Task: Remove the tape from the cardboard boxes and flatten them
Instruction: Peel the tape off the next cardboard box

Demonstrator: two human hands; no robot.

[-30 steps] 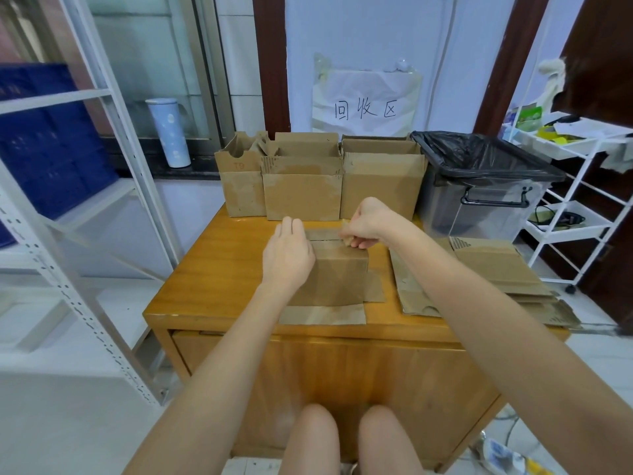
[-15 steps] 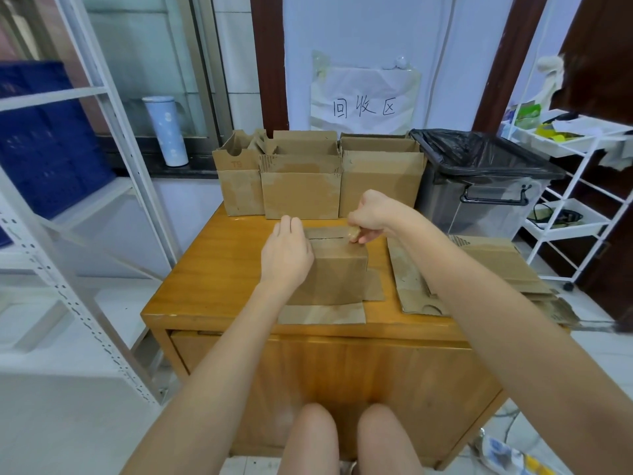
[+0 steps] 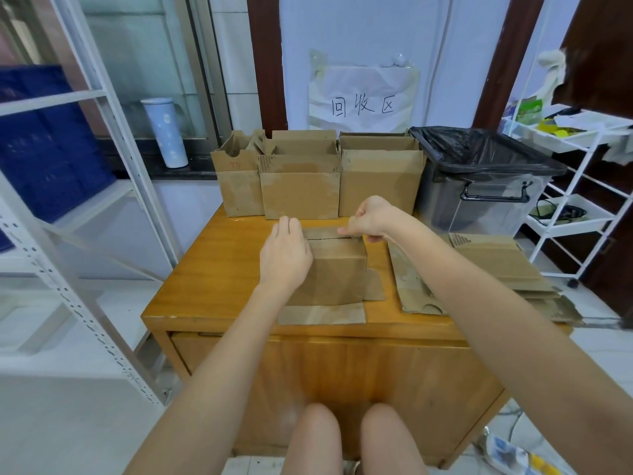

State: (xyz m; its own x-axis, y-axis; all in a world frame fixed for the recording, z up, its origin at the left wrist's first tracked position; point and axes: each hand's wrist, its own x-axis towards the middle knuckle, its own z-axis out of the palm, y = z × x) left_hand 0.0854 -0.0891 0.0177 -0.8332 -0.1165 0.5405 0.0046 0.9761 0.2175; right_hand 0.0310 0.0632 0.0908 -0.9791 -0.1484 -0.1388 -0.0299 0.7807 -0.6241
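Fingers (image 3: 346, 230) of the right hand (image 3: 371, 217) are pinched together on a strip of tape (image 3: 358, 236) at the top far edge of a small cardboard box (image 3: 337, 269), which stands near the front of a wooden surface (image 3: 212, 269). Left hand (image 3: 286, 257) lies flat on the box's left top corner, its fingers together and extended, pressing down rather than gripping. Loose flaps of the box spread onto the surface at its front and right side, the front flap reaching almost to the surface's front edge.

A crumpled paper sign (image 3: 363, 94) on the wall behind reads "回收区" in handwriting. Below it, three open cardboard boxes (image 3: 301, 190) stand side by side along the back edge of the surface; the leftmost carries faint red marking, too blurred to read. A stack of flattened cardboard (image 3: 486, 269) lies to the right of the working box, overhanging the surface's right edge. Behind that sits a clear plastic bin with a black liner bag (image 3: 479, 156).

A white metal shelf frame (image 3: 113, 186) stands close on the left, a white wire cart (image 3: 575, 186) on the right. A pale blue tumbler (image 3: 166, 132) stands on a dark ledge at the left rear. Bare wood lies open left of the box.
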